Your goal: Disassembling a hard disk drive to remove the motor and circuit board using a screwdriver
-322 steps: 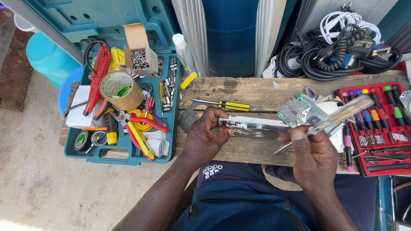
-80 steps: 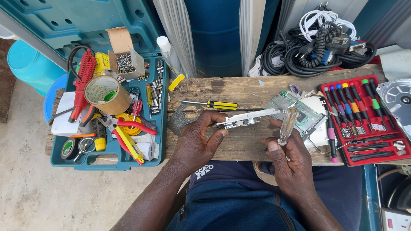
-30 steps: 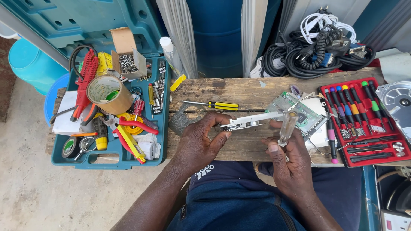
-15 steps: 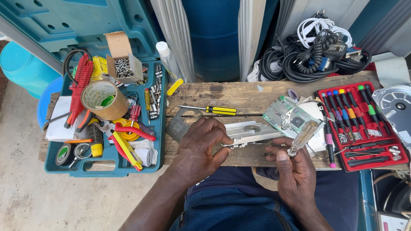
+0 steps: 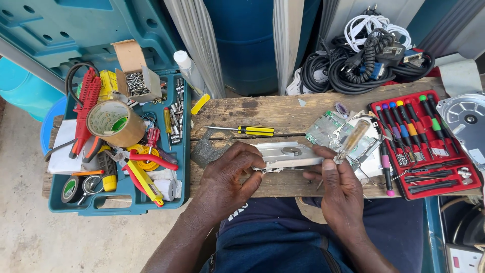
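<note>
Far left I see a teal tool case [image 5: 55, 205] packed with a roll of brown tape [image 5: 115, 123], red pliers [image 5: 151, 159] and a small cardboard box of screws [image 5: 135, 71]. Next, on the wooden counter [image 5: 273, 108], a yellow-and-black screwdriver [image 5: 247, 130] lies just above the work. My left hand [image 5: 227, 177] grips the left end of a flat silver metal part [image 5: 288, 155], fingers [image 5: 246, 151] curled and clamped on it, holding it just over the counter's near edge. My right hand [image 5: 338, 189] pinches the part's right end with the thumb, fingers closed around a clear-handled screwdriver [image 5: 352, 141] that points up and right. Behind it sits a green circuit board [image 5: 326, 129]. Further right, a red tray [image 5: 454, 174] of coloured precision drivers, with a tangle of black cables [image 5: 353, 71] above. At the far right edge, a silver disc-drive casing [image 5: 465, 119].
</note>
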